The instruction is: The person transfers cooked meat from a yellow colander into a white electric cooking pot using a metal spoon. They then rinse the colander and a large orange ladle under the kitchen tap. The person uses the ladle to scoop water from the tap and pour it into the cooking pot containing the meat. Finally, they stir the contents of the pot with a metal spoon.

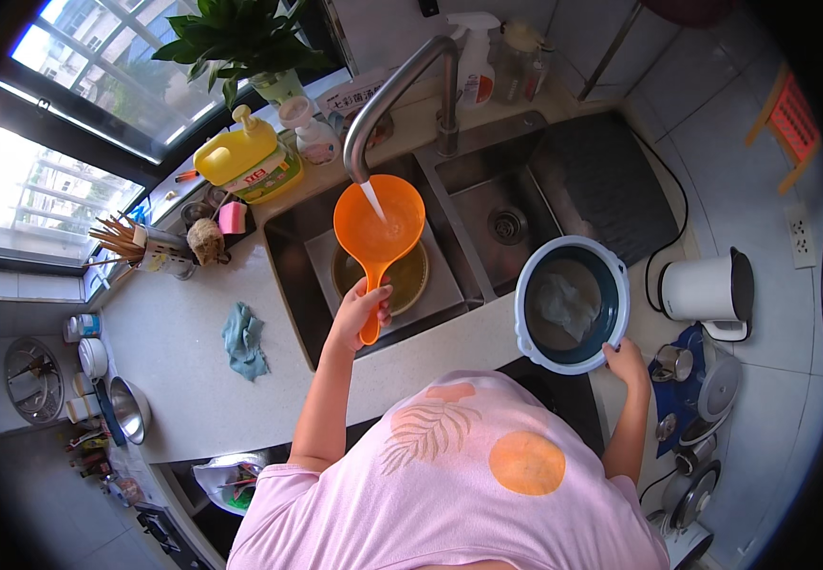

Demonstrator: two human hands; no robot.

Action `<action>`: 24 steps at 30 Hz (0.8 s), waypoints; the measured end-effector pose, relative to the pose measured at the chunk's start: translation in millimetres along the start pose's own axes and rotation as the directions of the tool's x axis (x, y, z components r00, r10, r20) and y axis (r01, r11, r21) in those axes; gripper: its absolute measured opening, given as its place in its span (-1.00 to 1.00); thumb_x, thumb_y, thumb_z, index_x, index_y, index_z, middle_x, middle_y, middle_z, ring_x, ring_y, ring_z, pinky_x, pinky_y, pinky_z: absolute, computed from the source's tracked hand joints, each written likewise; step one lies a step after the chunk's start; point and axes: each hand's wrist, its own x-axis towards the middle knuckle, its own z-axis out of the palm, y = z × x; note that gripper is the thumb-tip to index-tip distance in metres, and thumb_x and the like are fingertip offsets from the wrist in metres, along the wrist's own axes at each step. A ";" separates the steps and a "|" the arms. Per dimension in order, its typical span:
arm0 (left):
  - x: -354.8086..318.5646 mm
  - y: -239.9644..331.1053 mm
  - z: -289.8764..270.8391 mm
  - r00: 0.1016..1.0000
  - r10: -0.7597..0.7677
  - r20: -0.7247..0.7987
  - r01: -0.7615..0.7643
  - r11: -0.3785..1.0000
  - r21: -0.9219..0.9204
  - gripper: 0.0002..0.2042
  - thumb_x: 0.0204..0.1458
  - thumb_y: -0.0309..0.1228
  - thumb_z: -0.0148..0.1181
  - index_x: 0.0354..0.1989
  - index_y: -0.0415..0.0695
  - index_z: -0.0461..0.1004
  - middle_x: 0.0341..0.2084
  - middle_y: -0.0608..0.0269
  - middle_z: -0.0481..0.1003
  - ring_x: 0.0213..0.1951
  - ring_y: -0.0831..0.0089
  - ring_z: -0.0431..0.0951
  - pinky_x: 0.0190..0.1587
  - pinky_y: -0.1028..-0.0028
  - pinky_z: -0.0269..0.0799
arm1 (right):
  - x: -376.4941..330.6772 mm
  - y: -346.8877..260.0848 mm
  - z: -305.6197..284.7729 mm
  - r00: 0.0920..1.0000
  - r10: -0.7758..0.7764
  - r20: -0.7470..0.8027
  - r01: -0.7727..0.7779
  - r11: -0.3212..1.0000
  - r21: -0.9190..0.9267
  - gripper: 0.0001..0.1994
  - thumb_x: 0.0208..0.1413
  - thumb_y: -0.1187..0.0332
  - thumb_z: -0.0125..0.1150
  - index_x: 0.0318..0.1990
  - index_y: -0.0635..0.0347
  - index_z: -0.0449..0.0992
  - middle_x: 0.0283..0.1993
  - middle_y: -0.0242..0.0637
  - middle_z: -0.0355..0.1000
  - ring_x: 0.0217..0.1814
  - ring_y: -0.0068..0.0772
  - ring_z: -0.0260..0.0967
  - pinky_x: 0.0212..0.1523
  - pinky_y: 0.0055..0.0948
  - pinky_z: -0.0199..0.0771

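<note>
An orange water ladle [395,249] is held by its handle in my left hand [362,312], with the fingers wrapped round it. Water runs from the curved metal faucet [383,95] into the ladle's bowl, above the left sink basin [444,261]. Beneath the ladle, partly hidden, a round vessel with yellowish liquid [411,280] stands in that basin. My right hand [626,363] grips the rim of a light blue basin [524,313] at the counter's front edge. Inside it a pale cloth [566,306] lies in water.
Right of the faucet is a second sink basin [497,195] with a dark ribbed mat [611,180]. A teal rag [244,342] lies on the left counter. Behind stand a yellow detergent jug [250,161], a pump bottle [312,133] and a spray bottle [476,62]. A white kettle [701,288] is at right.
</note>
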 end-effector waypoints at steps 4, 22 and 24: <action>1.2 -3.1 -3.2 1.000 0.006 0.017 -0.006 1.000 -0.011 -0.81 0.01 -0.53 0.02 -0.19 -0.18 0.25 -0.63 0.33 0.24 -0.68 0.60 0.25 -0.61 0.60 0.23 | 2.1 3.0 0.9 1.000 0.007 -0.001 -0.007 1.000 0.009 -0.64 -0.02 0.22 0.10 -0.18 0.35 0.43 -0.15 0.09 0.41 -0.05 0.07 0.33 -0.04 -0.20 0.30; 9.4 -20.9 -12.1 0.999 -0.029 0.041 0.028 1.000 0.009 -0.81 0.03 -0.53 0.03 -0.19 -0.17 0.24 -0.66 0.32 0.24 -0.70 0.60 0.25 -0.63 0.60 0.23 | -51.2 -61.2 -69.4 0.970 -0.190 -0.149 0.143 0.948 -0.283 -0.66 0.02 0.27 0.08 -0.13 0.38 0.41 -0.29 0.02 0.45 -0.22 -0.07 0.43 -0.21 -0.32 0.38; 10.8 -24.0 -13.3 0.999 -0.030 0.021 0.029 0.999 0.020 -0.82 0.02 -0.53 0.04 -0.20 -0.17 0.24 -0.66 0.32 0.24 -0.71 0.59 0.25 -0.63 0.59 0.24 | -67.8 -113.9 -87.1 0.963 -0.227 -0.147 0.199 0.963 -0.181 -0.63 0.05 0.26 0.05 -0.08 0.37 0.39 -0.22 0.03 0.44 -0.18 -0.06 0.41 -0.15 -0.33 0.37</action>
